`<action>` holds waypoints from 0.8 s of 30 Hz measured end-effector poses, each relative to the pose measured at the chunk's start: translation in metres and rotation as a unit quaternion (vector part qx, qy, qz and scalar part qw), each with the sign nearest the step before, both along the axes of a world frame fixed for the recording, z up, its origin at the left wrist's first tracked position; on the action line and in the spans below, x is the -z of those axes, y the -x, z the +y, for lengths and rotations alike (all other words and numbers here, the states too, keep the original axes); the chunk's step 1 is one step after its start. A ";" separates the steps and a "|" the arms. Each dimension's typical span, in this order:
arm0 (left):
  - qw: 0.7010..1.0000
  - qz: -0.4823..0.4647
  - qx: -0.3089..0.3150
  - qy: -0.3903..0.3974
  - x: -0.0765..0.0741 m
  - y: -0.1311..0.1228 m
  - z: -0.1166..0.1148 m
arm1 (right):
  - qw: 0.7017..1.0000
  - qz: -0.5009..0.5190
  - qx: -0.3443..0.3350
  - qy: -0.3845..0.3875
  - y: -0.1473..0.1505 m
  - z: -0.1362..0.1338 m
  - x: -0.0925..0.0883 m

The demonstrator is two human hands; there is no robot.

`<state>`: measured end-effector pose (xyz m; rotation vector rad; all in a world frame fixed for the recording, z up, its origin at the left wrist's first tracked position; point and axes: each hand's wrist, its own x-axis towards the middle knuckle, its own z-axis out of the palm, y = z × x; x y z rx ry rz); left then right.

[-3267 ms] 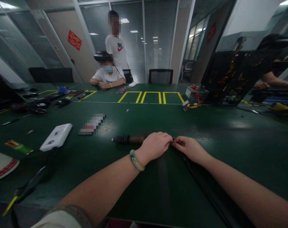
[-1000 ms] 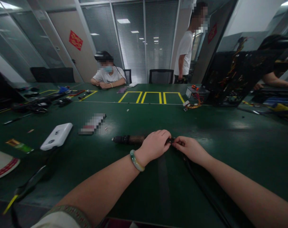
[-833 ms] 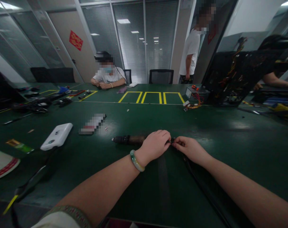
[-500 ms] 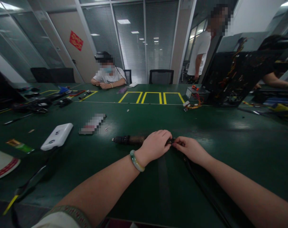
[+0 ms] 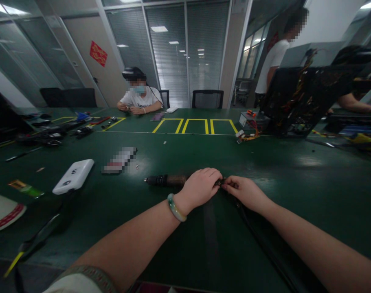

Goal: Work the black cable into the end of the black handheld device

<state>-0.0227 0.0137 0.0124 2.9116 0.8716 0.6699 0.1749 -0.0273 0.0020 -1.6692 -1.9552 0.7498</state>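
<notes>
A power screwdriver [image 5: 176, 180] with a brown body and a black nose lies across the green table, its metal tip to the left. My left hand [image 5: 200, 185] is closed over its rear part and hides much of it. Close beside, my right hand [image 5: 242, 191] pinches the end of a black cable [image 5: 258, 236] at the tool's back end. Between my fingertips the small joint there is partly covered, so I cannot tell whether the two parts are fastened. From my right hand the cable runs down toward the table's near edge.
A white power bank [image 5: 73, 176] with a cord and a blurred phone-like item [image 5: 119, 160] lie to the left. Cables and tools [image 5: 47, 132] are heaped at far left. A small power supply [image 5: 255, 121] sits by an open computer case [image 5: 295, 101]. Across the table sits a person [image 5: 141, 97].
Both of my hands stay almost still on the tool and cable. In the background, a standing person has moved right, partly behind the computer case.
</notes>
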 end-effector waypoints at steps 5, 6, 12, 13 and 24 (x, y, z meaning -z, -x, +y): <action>1.000 -0.009 -0.026 0.009 0.001 0.000 0.000 | 1.000 0.004 0.002 0.004 0.000 -0.001 -0.001; 1.000 -0.006 -0.026 0.007 0.002 0.000 0.000 | 1.000 0.002 0.003 0.004 0.000 -0.001 0.000; 1.000 0.016 0.011 -0.014 0.000 -0.001 0.000 | 1.000 -0.006 0.006 -0.002 0.000 0.000 0.002; 1.000 0.017 0.017 -0.017 0.000 -0.001 0.000 | 1.000 -0.008 0.005 -0.003 0.000 0.000 0.002; 0.999 -0.018 -0.035 0.010 -0.002 -0.001 -0.002 | 1.000 -0.001 0.004 -0.013 0.000 -0.001 0.000</action>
